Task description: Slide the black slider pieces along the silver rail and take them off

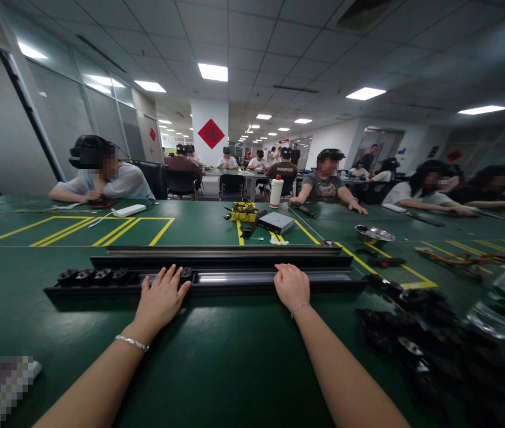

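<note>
A long black rail with a silvery channel lies across the green table in front of me. Several black socket modules sit in its left end. My left hand rests flat on the rail's near edge, fingers spread, next to one module. My right hand lies on the rail further right, fingers curled over its near edge. A second long black rail lies just behind the first.
A pile of loose black modules lies at my right, beside a clear plastic bottle. Further back are a metal bowl, a yellow box, a grey box and a white bottle. Several people sit round the tables.
</note>
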A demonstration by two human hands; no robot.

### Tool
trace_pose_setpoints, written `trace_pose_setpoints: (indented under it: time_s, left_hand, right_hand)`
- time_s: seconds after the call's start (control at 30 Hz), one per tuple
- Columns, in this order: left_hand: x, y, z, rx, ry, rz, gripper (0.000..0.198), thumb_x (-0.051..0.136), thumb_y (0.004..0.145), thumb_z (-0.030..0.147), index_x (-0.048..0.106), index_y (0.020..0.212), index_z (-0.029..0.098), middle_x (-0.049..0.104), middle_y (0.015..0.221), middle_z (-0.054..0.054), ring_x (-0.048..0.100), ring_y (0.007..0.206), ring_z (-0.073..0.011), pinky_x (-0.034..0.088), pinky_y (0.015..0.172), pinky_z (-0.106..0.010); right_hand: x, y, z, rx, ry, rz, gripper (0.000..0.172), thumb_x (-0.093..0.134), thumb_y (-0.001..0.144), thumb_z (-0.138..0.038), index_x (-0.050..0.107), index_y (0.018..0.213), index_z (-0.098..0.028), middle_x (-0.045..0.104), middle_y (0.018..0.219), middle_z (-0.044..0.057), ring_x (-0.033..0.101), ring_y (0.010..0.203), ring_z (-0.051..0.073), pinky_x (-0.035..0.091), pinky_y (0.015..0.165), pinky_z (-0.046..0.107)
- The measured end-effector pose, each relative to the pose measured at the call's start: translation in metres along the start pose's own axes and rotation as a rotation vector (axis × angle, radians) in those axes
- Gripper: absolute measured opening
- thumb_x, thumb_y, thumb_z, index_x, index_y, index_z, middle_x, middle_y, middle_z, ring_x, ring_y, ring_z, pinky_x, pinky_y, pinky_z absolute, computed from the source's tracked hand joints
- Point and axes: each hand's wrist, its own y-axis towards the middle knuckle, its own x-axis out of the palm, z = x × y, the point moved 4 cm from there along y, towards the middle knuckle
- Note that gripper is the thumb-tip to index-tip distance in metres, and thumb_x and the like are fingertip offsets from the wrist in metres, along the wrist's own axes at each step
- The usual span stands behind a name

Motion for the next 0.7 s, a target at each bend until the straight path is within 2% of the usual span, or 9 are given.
trace_pose_setpoints:
  time_s: [0.33, 0.7]
  left_hand:
    - [-0.0013, -0.0006, -0.0004, 0.020, -0.022, 0.025, 0.055, 0.023, 0.088, 0.046, 0.042, 0.134, 0.021, 0.039, 0.143, -0.008, 0.033, 0.132, -0.0286, 0.026, 0.102, -0.054]
    - [-0.0001, 0.0014, -0.0047, 0.007, -0.054, -0.011, 0.053, 0.027, 0.087, 0.048, 0.045, 0.132, 0.028, 0.038, 0.144, -0.005, 0.032, 0.132, -0.0270, 0.026, 0.103, -0.051]
  right_hand:
    - [-0.0002, -0.0004, 0.0006, 0.002, 0.000, 0.006, 0.038, 0.037, 0.084, -0.021, 0.066, 0.108, -0.022, 0.064, 0.114, 0.003, 0.051, 0.112, 0.018, 0.034, 0.094, 0.033]
    - [0.0000, -0.0002, 0.0004, 0.006, -0.001, -0.009, 0.039, 0.036, 0.084, -0.022, 0.066, 0.110, -0.022, 0.063, 0.115, 0.003, 0.050, 0.113, 0.018, 0.033, 0.096, 0.033]
